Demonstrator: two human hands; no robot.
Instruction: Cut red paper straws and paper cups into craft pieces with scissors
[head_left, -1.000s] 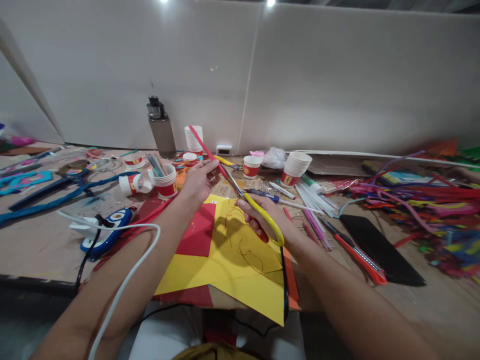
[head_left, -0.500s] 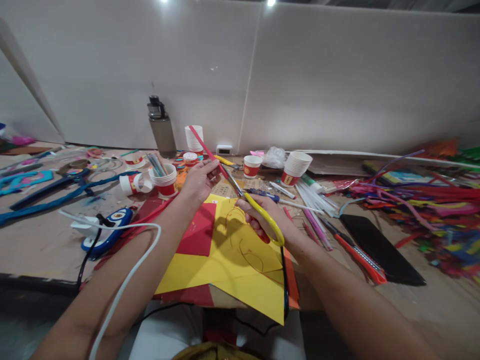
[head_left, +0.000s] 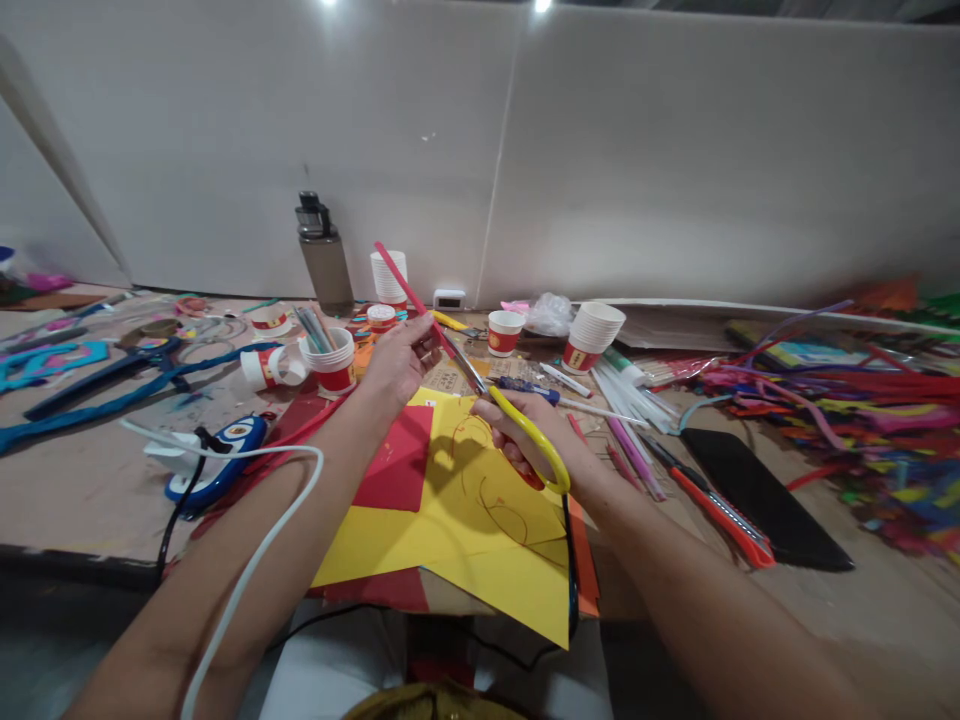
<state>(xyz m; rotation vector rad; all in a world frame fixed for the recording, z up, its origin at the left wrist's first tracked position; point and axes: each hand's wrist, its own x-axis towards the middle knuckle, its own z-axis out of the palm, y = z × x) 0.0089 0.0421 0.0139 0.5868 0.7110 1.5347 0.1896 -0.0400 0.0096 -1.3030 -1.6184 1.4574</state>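
Note:
My left hand (head_left: 407, 362) pinches a narrow red strip (head_left: 400, 277) that slants up and to the left from the fingers. In my right hand (head_left: 529, 430) is a pair of scissors (head_left: 551, 450) with yellow-and-red handles, my fingers wrapped round them. The blades point up-left and meet the lower end of the strip; whether they are parted I cannot tell. Below both hands lie yellow paper sheets (head_left: 375, 548), one with orange pen lines, and a red paper piece (head_left: 397, 465).
Behind stand paper cups (head_left: 504, 333), a cup with pens or straws (head_left: 330, 362) and a dark bottle (head_left: 326, 265). To the right lie a red utility knife (head_left: 724, 515), a black phone-like slab (head_left: 772, 500) and colourful strips (head_left: 862, 420). A white cable (head_left: 300, 449) crosses my left forearm.
The red strip's upper end has shifted slightly up and left, and my left hand with it. The scissors stay almost in the same place.

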